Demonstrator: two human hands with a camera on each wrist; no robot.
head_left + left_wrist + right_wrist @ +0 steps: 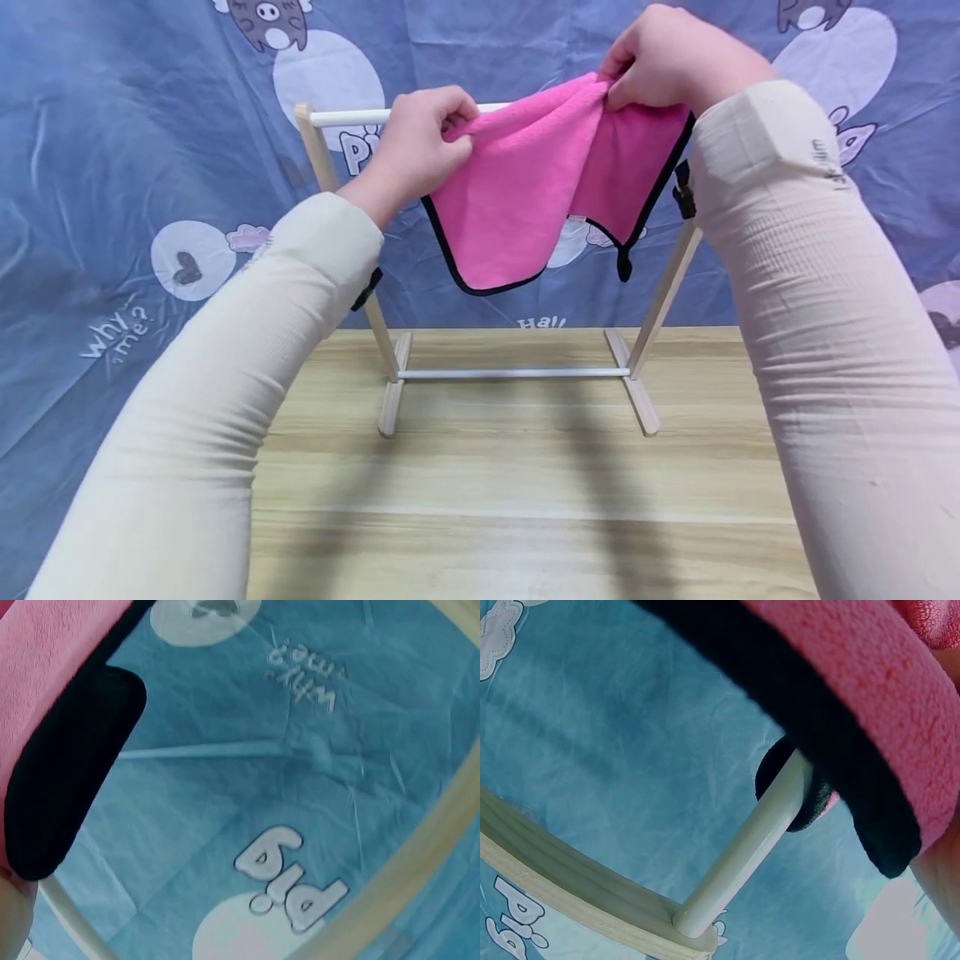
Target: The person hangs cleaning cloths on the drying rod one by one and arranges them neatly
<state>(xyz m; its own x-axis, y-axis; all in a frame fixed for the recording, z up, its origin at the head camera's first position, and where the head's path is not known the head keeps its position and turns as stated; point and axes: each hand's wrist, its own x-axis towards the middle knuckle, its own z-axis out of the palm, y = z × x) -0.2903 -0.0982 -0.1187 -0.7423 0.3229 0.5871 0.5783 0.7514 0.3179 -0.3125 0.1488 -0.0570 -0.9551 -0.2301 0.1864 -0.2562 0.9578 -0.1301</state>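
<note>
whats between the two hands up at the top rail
The pink towel spans the gap between the left hand and right hand, bunched over the white top rail. The head view shows this.

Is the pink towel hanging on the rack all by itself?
No. The pink towel is draped at the rack's top bar, but the left hand and right hand both pinch its top edge.

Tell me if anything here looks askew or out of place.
Only the pink cloth: both hands, left hand and right hand, pinch it bunched at the rack's top rail, so it hangs in uneven folds, lower on the left. The wooden rack stands straight.
</note>
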